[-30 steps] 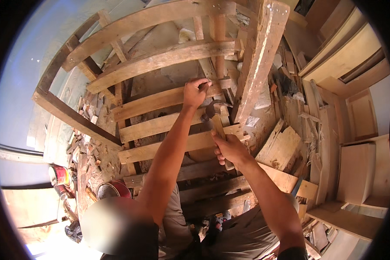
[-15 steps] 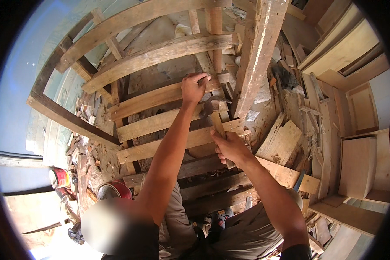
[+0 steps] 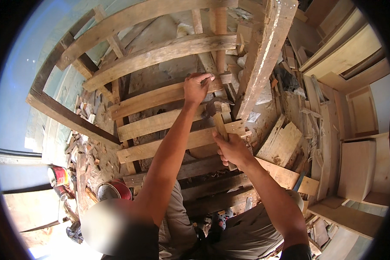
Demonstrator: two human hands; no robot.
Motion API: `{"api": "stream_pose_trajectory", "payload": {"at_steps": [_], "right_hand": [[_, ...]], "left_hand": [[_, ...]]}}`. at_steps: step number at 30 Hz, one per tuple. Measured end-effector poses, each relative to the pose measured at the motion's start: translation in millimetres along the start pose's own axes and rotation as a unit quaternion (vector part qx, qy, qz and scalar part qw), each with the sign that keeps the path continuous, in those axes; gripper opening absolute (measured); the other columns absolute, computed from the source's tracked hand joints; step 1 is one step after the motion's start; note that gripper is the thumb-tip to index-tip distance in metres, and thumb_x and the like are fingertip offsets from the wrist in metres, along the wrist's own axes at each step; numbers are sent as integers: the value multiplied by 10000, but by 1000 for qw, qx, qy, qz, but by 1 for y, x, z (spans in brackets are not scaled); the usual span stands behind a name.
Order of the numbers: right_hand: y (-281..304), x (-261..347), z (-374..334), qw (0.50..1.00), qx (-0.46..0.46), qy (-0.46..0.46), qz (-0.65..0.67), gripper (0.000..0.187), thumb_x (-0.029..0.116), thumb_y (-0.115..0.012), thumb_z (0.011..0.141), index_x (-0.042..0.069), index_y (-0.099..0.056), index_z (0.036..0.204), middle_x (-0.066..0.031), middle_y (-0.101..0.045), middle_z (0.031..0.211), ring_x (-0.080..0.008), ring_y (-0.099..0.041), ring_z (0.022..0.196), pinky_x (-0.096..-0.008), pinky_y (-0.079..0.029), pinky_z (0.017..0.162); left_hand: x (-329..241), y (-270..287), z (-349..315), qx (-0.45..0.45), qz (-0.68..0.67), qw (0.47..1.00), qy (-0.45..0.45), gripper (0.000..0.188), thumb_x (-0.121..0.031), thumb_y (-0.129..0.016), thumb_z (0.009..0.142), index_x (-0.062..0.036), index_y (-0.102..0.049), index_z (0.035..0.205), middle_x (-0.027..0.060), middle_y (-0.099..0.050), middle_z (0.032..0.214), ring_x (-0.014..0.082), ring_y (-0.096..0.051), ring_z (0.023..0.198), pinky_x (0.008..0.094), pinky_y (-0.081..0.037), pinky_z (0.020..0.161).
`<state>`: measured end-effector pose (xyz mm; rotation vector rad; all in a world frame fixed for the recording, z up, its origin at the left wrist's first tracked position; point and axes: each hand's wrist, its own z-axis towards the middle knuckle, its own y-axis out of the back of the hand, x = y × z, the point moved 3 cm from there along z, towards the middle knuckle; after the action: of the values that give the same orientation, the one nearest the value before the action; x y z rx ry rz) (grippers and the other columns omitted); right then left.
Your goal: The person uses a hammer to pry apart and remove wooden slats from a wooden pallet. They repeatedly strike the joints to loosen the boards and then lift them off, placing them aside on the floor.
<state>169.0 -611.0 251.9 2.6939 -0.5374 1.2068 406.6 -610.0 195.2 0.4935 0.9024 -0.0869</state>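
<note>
My right hand point(image 3: 236, 151) is wrapped round the wooden handle of a claw hammer point(image 3: 220, 124). The hammer's dark metal head is up at the far end, just below my left hand point(image 3: 196, 90). Thumb and fingers of that left hand are pinched together over the right end of a wooden slat point(image 3: 149, 99); whatever they hold is too small to make out. The slat belongs to a slatted wooden frame point(image 3: 169, 143), with more slats running across in front of my knees. The hammer head is apart from the pinched fingers.
A thick upright post point(image 3: 261, 65) rises right of the slats. Paint cans point(image 3: 113, 191) stand at the lower left among wood scraps. Broken boards point(image 3: 281, 143) lie to the right, beside a stack of plywood cabinet parts point(image 3: 355, 169). A bluish wall point(image 3: 19, 108) is at the left.
Both hands and the hammer head have shifted very slightly to the right. The left pinch and the right grip on the hammer stay the same.
</note>
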Motion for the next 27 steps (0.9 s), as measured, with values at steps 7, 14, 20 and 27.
{"api": "stream_pose_trajectory", "payload": {"at_steps": [7,14,20,27], "right_hand": [[0,1,1,1000,4,-5,-19,429,417,-542,1010,113,-404,741,25,-413,571,-78,-408,433,-278,-351,384],[7,-6,8,962,-115,141,-201,456,414,-538,1004,21,-496,777,-114,-515,563,-243,-554,489,-375,-432,443],[2,52,-5,868,-263,347,-241,519,437,-515,1003,-60,-566,865,-248,-579,597,-430,-638,607,-471,-485,545],[6,62,46,845,-336,306,-283,563,485,-486,1007,-60,-589,911,-256,-595,683,-438,-636,671,-478,-489,622]], "left_hand": [[5,-1,0,15,26,1000,-3,169,-256,-754,832,-122,-769,934,105,-718,873,280,-662,857,389,-475,820],[9,-4,-1,4,33,998,-52,164,-282,-748,833,-142,-763,916,70,-706,852,270,-645,888,410,-457,820],[12,-1,1,38,94,992,-72,105,-232,-743,823,-185,-762,915,21,-701,835,253,-631,955,432,-449,831],[5,1,0,12,83,993,-86,144,-170,-717,808,-195,-761,943,11,-711,866,230,-629,984,428,-439,847]]}}
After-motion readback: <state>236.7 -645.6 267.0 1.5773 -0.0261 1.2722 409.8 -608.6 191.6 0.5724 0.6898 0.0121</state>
